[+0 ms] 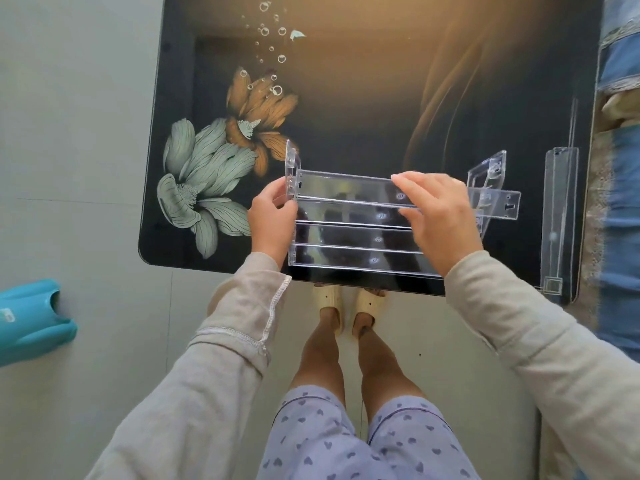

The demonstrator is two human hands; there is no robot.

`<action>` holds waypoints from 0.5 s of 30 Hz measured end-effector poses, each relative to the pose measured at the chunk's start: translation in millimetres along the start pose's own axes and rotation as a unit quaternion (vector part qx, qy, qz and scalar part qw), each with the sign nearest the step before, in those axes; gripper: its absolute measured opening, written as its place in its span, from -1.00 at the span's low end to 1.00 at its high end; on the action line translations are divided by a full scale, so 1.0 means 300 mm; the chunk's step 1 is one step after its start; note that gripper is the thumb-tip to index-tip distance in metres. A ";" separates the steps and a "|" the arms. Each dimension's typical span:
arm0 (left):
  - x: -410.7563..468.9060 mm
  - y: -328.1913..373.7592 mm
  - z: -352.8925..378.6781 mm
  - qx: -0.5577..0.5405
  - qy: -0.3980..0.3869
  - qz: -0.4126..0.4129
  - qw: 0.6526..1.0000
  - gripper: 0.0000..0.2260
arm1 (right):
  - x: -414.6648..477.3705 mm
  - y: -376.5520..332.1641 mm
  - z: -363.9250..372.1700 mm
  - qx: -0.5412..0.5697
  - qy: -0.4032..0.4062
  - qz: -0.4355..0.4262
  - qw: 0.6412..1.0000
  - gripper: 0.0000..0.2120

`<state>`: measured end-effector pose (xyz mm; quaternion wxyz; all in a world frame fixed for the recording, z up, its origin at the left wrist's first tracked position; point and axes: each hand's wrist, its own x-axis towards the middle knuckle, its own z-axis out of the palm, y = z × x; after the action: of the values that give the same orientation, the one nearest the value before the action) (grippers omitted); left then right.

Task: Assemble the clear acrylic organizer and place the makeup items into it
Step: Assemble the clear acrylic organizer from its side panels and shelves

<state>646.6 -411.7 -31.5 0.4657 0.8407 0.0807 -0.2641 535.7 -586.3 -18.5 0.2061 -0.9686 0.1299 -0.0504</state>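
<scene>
Half-built clear organizer [353, 237] with four shelves, at the near edge of the dark flowered table [346, 116]. The left hand [272, 216] clamps its left end wall; the right hand [440, 209] pinches the far shelf near its right end. Probably light, stiff, slick and brittle at the tabs, so best held by the edges. A loose end wall [491, 171] and a long strip [559, 216] lie to the right.

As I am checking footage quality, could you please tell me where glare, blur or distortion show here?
In the head view, warm glare washes the glossy table at its far middle; reflections streak the shelves of the clear organizer; the blue fabric at the right edge is smeared; wide-angle distortion bows the table's edges.
</scene>
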 end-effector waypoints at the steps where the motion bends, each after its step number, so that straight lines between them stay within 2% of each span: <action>1: 0.002 -0.001 -0.002 0.001 -0.007 0.000 1.000 -0.64 | 0.012 0.000 0.010 0.000 -0.003 0.000 1.000 -0.63; 15: 0.024 -0.027 -0.004 0.000 -0.021 0.032 0.999 -0.65 | 0.046 -0.009 0.057 0.016 -0.033 0.016 0.999 -0.65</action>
<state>650.2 -407.0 -40.6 0.4753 0.8374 0.0436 -0.2664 552.1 -580.8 -32.4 0.2260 -0.9641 0.1379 -0.0172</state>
